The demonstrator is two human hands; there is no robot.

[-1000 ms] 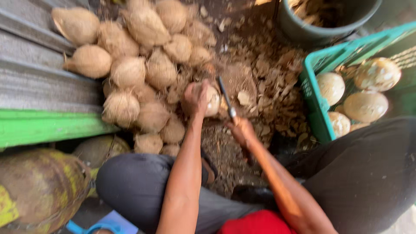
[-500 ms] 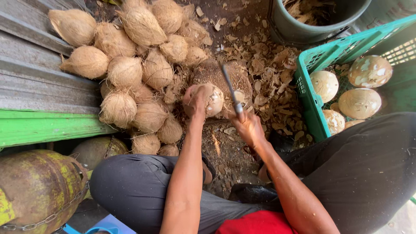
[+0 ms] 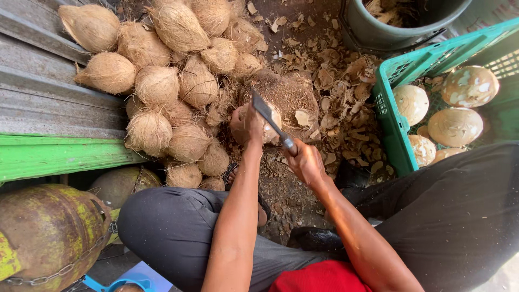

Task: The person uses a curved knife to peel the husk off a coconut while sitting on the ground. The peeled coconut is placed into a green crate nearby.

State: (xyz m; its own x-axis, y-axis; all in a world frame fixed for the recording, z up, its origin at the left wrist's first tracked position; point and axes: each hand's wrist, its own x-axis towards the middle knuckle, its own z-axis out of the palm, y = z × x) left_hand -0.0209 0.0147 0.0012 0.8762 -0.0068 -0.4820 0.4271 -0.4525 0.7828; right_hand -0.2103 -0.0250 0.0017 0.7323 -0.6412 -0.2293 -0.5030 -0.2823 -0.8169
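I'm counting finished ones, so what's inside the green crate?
The green crate holds about five peeled pale coconuts lying on its mesh floor. Its right part runs out of frame, and a dark trouser leg covers its near edge.

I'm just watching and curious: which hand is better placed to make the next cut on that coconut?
The right hand, probably. It already grips the knife, whose blade lies against the coconut. The left hand is wrapped around the coconut, steadying it over the heap of husk scraps.

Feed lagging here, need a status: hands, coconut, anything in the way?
Left hand steadies the coconut on the ground. Right hand has its grip shut on the cleaver, blade over the coconut. Husk scraps around, nothing blocking.
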